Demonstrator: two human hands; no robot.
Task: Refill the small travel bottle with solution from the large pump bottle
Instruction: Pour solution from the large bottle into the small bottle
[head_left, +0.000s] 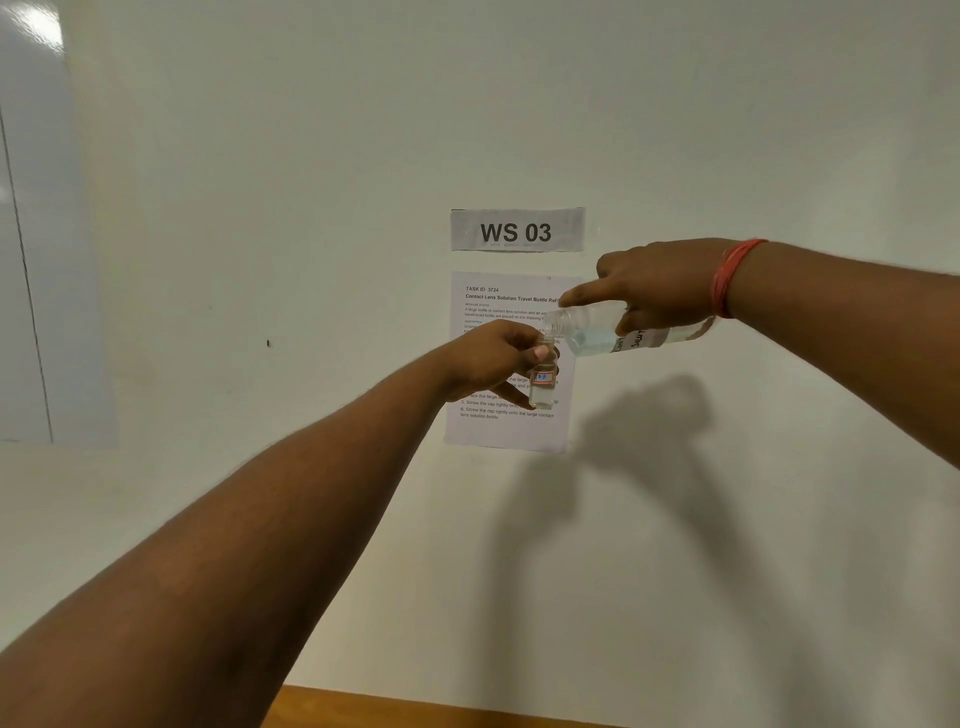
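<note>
My left hand (493, 358) holds the small clear travel bottle (543, 385) upright in front of the wall, thumb and fingers curled round it; a little clear liquid lies at its bottom and a small red-edged label is on its side. My right hand (660, 291) grips the large clear bottle (597, 335), tipped nearly level with its open threaded neck pointing left, right above the small bottle's mouth. Its forefinger stretches along the bottle's top. Clear liquid lies in the large bottle. No pump or cap is in sight.
A white wall fills the view, with a "WS 03" sign (517, 230) and a printed task sheet (506, 415) behind the bottles. A strip of wooden surface (415, 709) shows at the bottom edge. A glossy panel (31, 234) is at the far left.
</note>
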